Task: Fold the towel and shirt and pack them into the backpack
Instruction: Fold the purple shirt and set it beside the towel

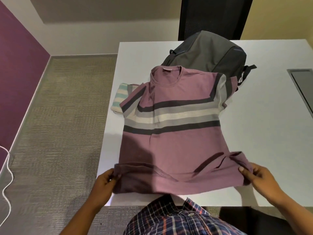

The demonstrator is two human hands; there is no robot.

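A mauve shirt (171, 143) with grey, white and dark chest stripes lies spread face up on the white table (264, 133), collar pointing away from me. My left hand (105, 181) pinches the hem's left corner and my right hand (257, 177) pinches its right corner, both just above the near table edge. A folded towel (119, 97) with cream and light blue stripes peeks out from under the shirt's left sleeve. The dark grey backpack (208, 51) lies behind the collar, partly covered by the right sleeve.
A dark chair back (213, 16) stands beyond the table's far edge. A grey recessed panel (303, 85) sits in the table at the right. Carpet (64, 116) lies to the left, with a white cable (7, 175) on it near the purple wall.
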